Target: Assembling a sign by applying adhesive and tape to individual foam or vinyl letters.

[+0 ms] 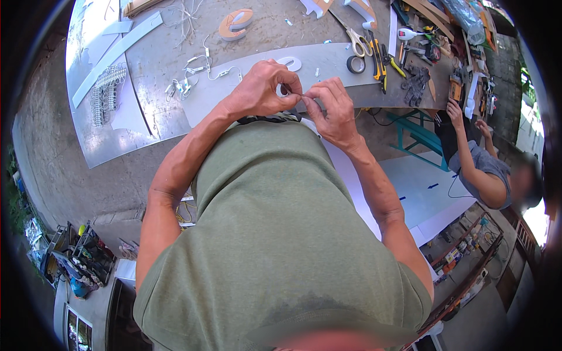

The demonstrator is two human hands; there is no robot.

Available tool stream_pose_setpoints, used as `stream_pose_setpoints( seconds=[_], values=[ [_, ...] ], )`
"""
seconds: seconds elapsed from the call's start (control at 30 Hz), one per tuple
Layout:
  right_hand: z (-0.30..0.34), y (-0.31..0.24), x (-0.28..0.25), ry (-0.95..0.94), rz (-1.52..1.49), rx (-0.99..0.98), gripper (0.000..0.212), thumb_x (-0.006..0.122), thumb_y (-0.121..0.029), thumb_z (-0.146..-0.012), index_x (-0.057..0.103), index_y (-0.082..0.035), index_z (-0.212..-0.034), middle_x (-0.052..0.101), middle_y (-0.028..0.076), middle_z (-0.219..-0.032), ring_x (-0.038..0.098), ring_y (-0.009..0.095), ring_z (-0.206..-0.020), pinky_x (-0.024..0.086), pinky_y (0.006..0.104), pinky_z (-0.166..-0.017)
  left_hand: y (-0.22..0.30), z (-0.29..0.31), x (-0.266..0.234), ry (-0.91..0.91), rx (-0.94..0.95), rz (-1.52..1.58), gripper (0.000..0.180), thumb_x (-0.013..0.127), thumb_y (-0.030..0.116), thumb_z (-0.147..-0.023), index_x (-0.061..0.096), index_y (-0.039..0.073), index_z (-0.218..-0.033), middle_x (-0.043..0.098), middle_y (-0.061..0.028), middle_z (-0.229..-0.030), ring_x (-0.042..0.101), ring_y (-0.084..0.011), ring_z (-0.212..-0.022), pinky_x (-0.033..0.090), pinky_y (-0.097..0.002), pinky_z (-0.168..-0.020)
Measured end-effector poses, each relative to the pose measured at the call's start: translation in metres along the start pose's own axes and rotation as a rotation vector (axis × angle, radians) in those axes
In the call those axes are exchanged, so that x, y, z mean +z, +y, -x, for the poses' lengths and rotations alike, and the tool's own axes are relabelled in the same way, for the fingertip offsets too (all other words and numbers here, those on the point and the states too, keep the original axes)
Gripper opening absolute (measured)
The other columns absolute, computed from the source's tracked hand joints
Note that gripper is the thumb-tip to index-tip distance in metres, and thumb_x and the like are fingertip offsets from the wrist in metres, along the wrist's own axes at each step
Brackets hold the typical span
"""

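Note:
My left hand (pixel 266 88) and my right hand (pixel 332 110) meet over the near edge of the workbench, fingertips pinched together. Between them runs a thin wire-like strand (pixel 302 96), too small to make out fully. Just beyond the hands lies a small white rounded ring-shaped piece (pixel 290 63) on a grey sheet (pixel 257 63). Left of it, a string of small white light modules (pixel 202 65) joined by wire rests loosely on the sheet. A roll of black tape (pixel 355 64) sits to the right of my right hand.
Scissors (pixel 357 44), yellow-handled cutters (pixel 375 58) and dark gloves (pixel 416 86) lie to the right. Bundled modules (pixel 107 96) and white strips (pixel 117 55) lie at left. A person (pixel 489 169) works at right by an orange power tool (pixel 455 88); a teal stool (pixel 418 138) stands nearby.

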State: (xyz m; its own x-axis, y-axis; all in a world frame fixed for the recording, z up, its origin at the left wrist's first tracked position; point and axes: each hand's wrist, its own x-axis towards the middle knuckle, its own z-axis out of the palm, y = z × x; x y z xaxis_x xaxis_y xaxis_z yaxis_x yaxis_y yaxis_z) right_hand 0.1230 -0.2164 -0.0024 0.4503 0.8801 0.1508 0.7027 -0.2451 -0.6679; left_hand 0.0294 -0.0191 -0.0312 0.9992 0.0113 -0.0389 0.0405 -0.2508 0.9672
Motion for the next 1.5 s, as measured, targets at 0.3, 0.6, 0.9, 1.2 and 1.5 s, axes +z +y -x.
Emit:
stream_pose_setpoints(
  seconds=[0.3,0.6,0.9,1.2,1.5],
  values=[
    [-0.023,-0.035,-0.027,0.134,-0.383,0.347,0.019,0.065,-0.019,-0.097,0.063,0.0,-0.099,0.062,0.005,-0.082,0.058,0.015,-0.074,0.048,0.0308,-0.066,-0.004,-0.003,-0.008,0.119,-0.11,0.04,0.017,0.072,0.015,-0.076,0.074,0.001,-0.083,0.072,-0.0093,-0.075,0.068,-0.0168,-0.074,0.053,-0.0336,-0.075],
    [-0.095,-0.222,-0.05,-0.46,-1.771,-0.605,0.015,0.066,-0.015,-0.093,0.065,0.0,-0.094,0.067,0.014,-0.086,0.067,0.031,-0.081,0.052,0.0382,-0.072,-0.009,-0.012,-0.001,0.105,-0.212,0.283,0.007,0.072,0.007,-0.08,0.072,-0.001,-0.08,0.07,-0.0038,-0.075,0.062,-0.0098,-0.074,0.048,-0.0259,-0.072],
    [-0.113,-0.227,-0.061,-0.336,-1.632,-0.735,0.017,0.061,-0.015,-0.097,0.064,0.001,-0.091,0.063,0.012,-0.079,0.061,0.027,-0.071,0.048,0.0377,-0.066,-0.007,-0.006,-0.001,0.097,-0.26,0.385,0.003,0.071,0.003,-0.08,0.071,0.0,-0.081,0.069,-0.003,-0.076,0.061,-0.0092,-0.074,0.047,-0.0248,-0.071],
    [-0.124,-0.224,-0.064,-0.216,-1.529,-0.816,0.022,0.055,-0.016,-0.101,0.063,0.001,-0.088,0.06,0.011,-0.072,0.055,0.023,-0.062,0.043,0.0372,-0.059,-0.005,-0.007,-0.011,0.056,-0.281,0.375,0.006,0.073,0.005,-0.082,0.071,0.0,-0.082,0.069,-0.0034,-0.077,0.061,-0.009,-0.074,0.047,-0.0246,-0.072],
    [-0.12,-0.229,-0.06,-0.257,-1.568,-0.943,0.028,0.051,-0.016,-0.105,0.062,0.001,-0.086,0.056,0.009,-0.066,0.049,0.02,-0.053,0.04,0.0368,-0.054,-0.006,0.006,-0.024,0.078,-0.26,0.488,0.007,0.073,0.006,-0.081,0.07,0.0,-0.081,0.068,-0.0037,-0.076,0.062,-0.0099,-0.074,0.048,-0.0243,-0.07]
  ],
)
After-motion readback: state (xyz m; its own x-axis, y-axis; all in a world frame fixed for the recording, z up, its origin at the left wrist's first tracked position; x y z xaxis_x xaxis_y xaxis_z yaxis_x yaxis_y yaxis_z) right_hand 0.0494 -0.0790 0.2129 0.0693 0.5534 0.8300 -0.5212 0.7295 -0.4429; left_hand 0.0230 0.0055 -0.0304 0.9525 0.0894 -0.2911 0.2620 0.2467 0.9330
